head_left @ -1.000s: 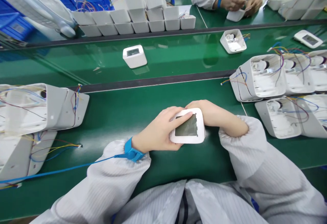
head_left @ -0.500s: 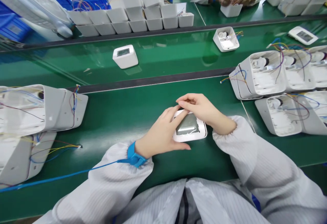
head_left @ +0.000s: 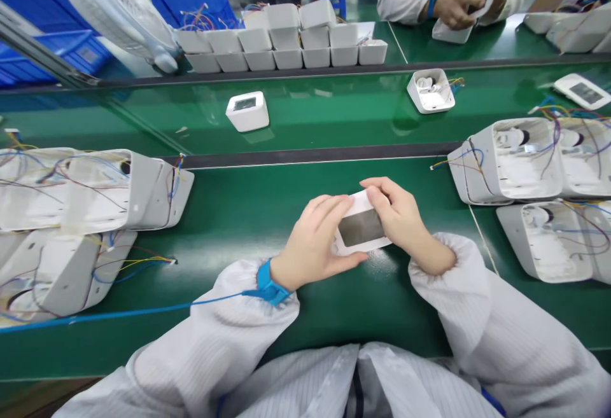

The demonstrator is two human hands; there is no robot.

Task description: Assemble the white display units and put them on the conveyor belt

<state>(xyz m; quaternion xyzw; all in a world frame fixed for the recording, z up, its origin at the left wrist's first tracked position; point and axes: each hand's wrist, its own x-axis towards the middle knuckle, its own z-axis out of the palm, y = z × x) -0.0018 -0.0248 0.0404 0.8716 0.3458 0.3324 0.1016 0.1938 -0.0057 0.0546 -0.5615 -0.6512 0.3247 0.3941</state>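
Observation:
In front of me is a white plastic panel (head_left: 361,226) with a grey rectangular display window, tilted slightly over the green bench. My left hand (head_left: 321,238) grips its left side, fingers on the upper edge and thumb along the lower one. At the upper right corner, my right hand (head_left: 398,217) holds it with thumb on the face and fingers behind. Both hands are closed on the panel, and its underside is hidden. A blue wrist strap (head_left: 271,284) with a cord circles my left wrist.
White housings with loose wires (head_left: 147,192) stand at left, and more open housings (head_left: 527,157) at right. On the strip beyond lie a finished-looking white unit (head_left: 247,111), an open housing (head_left: 430,91) and a display panel (head_left: 583,91). Across, a co-worker's hands (head_left: 461,6) hold a similar panel.
The panel has been raised and tilted in my hands. My right hand has shifted from its top edge to grip the right corner. My view has turned slightly left and up.

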